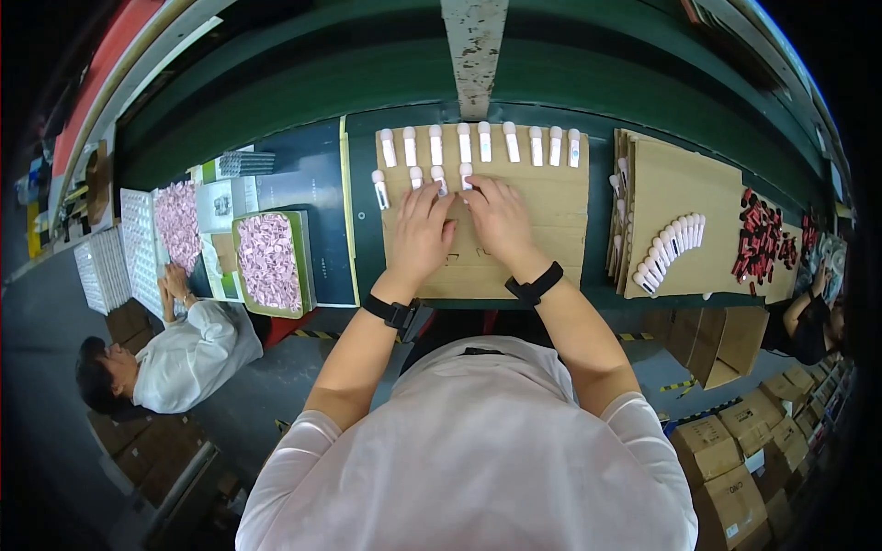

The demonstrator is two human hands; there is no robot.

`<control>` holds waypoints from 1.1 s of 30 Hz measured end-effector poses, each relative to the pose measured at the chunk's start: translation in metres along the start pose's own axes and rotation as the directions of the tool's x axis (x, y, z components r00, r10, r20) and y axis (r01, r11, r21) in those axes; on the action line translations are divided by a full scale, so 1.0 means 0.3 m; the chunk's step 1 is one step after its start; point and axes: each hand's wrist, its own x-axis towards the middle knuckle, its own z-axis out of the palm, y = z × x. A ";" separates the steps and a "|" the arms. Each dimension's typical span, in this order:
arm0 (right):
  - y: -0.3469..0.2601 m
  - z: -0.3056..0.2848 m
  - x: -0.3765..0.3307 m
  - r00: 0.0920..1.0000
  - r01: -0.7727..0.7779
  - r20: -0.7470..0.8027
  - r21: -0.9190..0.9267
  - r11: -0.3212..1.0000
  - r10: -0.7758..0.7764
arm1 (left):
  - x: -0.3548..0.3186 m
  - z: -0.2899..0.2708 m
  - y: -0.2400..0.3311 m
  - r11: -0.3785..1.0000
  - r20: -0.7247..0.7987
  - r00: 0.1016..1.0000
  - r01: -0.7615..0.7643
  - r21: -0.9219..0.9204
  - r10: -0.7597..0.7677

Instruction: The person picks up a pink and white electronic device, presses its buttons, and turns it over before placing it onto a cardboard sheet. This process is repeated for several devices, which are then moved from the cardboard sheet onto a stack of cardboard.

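Small white tubes with rounded pink caps lie in two rows on a sheet of brown cardboard (551,239). My left hand (423,234) is laid over the front row, fingers stretched out and thumb apart, with its fingertips at the lower ends of a tube (416,174) and the tube beside it. My right hand (500,220) has its fingertips and thumb at the bottom of another front-row tube (466,172), which they seem to pinch. A single tube (379,188) lies left of my hands. The back row is untouched.
At right, more cardboard (643,170) bears a curved row of tubes (671,248) and a heap of red and black pieces (761,243). A green-rimmed tray (241,285) of pink pieces stands at left. A co-worker (197,354) sits there; another (804,317) is far right.
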 end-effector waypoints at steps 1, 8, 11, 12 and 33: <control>-0.001 -0.010 -0.005 1.000 -0.007 -0.003 -0.004 1.000 0.007 | -0.004 0.002 0.003 1.000 0.006 1.000 0.003 0.001 -0.003; 0.012 -0.159 -0.116 0.998 -0.046 -0.035 0.033 0.998 0.047 | -0.006 0.014 0.052 0.997 0.040 0.999 -0.009 -0.076 0.012; 0.025 -0.263 -0.183 0.995 -0.070 -0.068 0.041 0.997 0.073 | -0.016 0.017 0.078 0.993 -0.008 1.000 -0.013 -0.113 0.012; 0.032 -0.300 -0.216 0.994 -0.073 -0.079 0.057 0.996 0.078 | -0.025 0.009 0.078 0.993 -0.034 0.999 0.005 -0.114 -0.009; 0.232 -0.662 -0.667 0.916 -0.386 -0.113 0.023 0.922 0.386 | -0.073 -0.025 -0.292 0.681 -0.271 0.628 0.630 -0.373 -0.729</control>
